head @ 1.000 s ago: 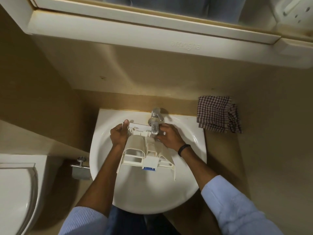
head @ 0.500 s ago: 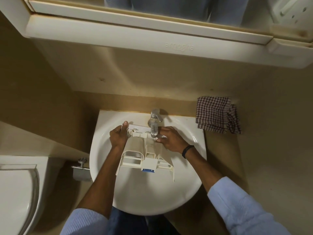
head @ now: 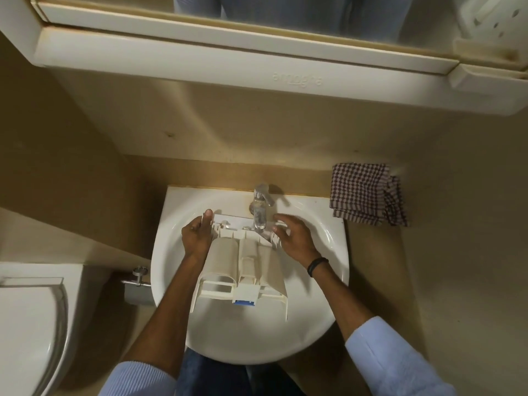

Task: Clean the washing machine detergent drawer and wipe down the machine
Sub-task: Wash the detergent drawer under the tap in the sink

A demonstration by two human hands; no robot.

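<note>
The cream plastic detergent drawer lies in the white sink, its far end under the chrome tap. A small blue tab shows at its near end. My left hand grips the drawer's far left corner, thumb up along its edge. My right hand hovers at the drawer's far right corner with fingers spread, blurred; I cannot tell if it touches the plastic.
A folded brown-and-white checked cloth lies on the tan counter right of the sink. A mirror cabinet hangs overhead. A white toilet stands at the lower left, with a metal fitting between it and the sink.
My right hand has come off the drawer's right side and opened its fingers, shifting slightly right. The left hand and the drawer stay where they were.
</note>
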